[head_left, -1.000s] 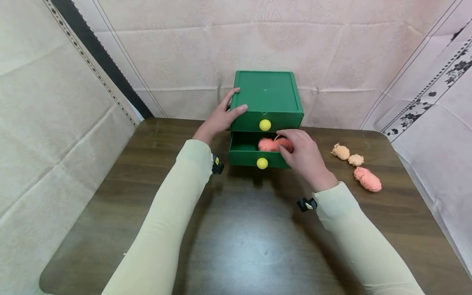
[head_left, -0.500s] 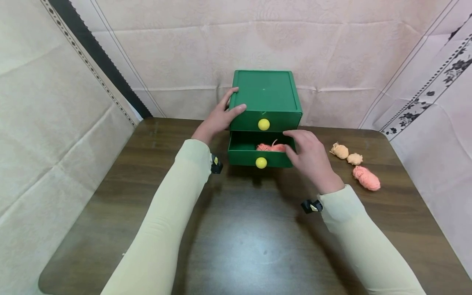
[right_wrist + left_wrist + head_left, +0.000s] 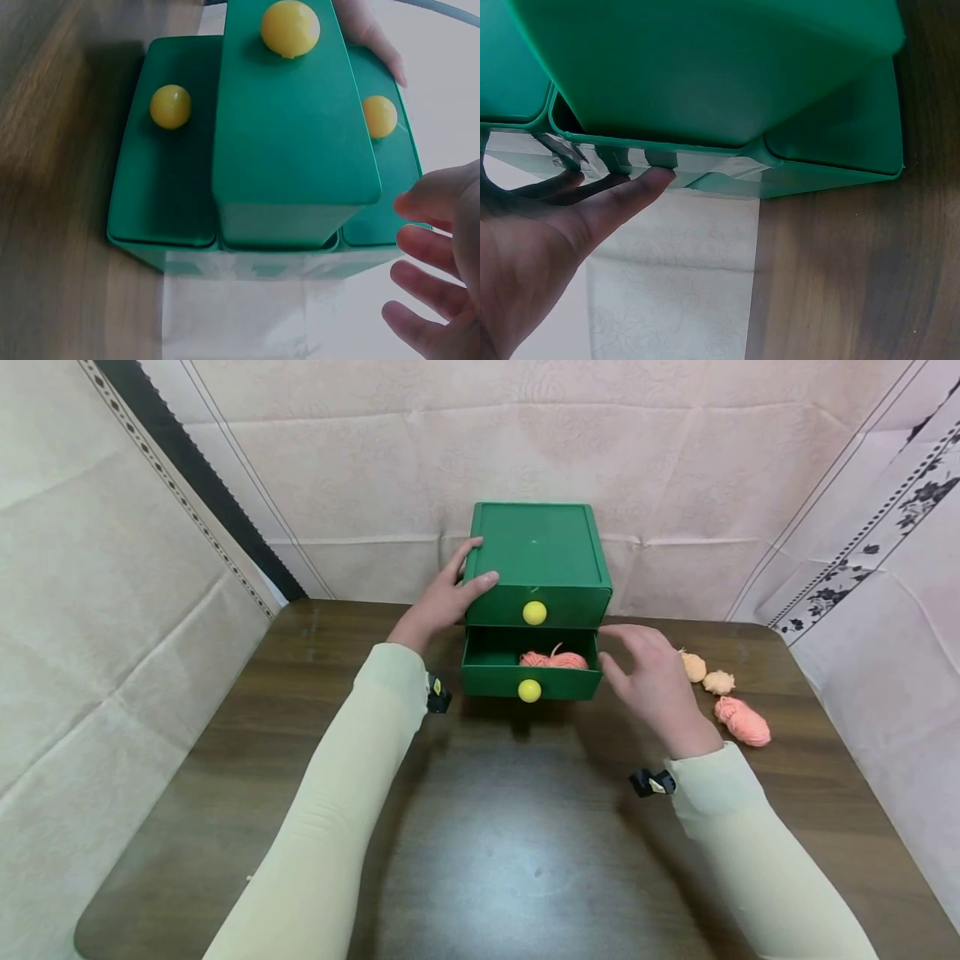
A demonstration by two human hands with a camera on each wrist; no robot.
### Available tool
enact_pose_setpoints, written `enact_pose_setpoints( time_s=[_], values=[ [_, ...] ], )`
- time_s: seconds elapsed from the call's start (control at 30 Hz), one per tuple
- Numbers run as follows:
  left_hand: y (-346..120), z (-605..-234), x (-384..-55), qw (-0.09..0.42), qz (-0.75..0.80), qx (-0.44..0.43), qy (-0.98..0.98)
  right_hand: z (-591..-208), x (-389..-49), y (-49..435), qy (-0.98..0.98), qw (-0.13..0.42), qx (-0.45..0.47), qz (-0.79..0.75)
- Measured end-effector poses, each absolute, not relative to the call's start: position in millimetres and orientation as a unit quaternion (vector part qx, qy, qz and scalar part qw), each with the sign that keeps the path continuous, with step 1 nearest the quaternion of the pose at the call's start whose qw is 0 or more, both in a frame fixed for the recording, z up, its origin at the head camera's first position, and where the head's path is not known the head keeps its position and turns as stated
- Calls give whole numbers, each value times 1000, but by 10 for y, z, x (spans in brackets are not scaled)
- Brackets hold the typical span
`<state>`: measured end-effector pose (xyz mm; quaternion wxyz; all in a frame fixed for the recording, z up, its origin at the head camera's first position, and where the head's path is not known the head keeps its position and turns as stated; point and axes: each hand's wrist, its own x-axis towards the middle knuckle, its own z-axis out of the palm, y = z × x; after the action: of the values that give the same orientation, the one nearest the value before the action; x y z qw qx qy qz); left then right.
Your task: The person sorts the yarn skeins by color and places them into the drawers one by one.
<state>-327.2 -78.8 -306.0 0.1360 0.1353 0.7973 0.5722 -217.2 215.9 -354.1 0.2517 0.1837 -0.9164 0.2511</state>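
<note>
A green drawer cabinet (image 3: 540, 539) with yellow ball knobs stands against the cloth backdrop. Its middle drawer (image 3: 292, 142) is pulled out, with drawers above and below it closed in the right wrist view. Inside lie coral yarn skeins (image 3: 536, 660), partly hidden by the drawer front. My left hand (image 3: 444, 600) steadies the cabinet's left side, thumb near the top front corner; its straight fingers touch the side in the left wrist view. My right hand (image 3: 651, 672) hovers just right of the pulled-out drawer, fingers loosely bent, nothing in it.
On the brown table (image 3: 480, 860), right of my right hand, lie a coral skein (image 3: 742, 721) and two small cream yarn balls, one (image 3: 719, 682) beside the other (image 3: 693, 667), which my hand partly covers. Patterned cloth (image 3: 375, 477) hangs behind and at both sides.
My right hand has let go of the coral yarn, leaving it in the drawer, and moved right, out past the drawer's edge. The left hand has stayed on the cabinet.
</note>
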Motion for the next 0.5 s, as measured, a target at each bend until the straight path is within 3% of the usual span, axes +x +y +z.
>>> enact_pose_setpoints(
  time_s=[0.5],
  values=[
    [-791, -3066, -3278, 134, 574, 137, 796, -3603, -2163, 2385, -913, 283, 172, 236]
  ],
)
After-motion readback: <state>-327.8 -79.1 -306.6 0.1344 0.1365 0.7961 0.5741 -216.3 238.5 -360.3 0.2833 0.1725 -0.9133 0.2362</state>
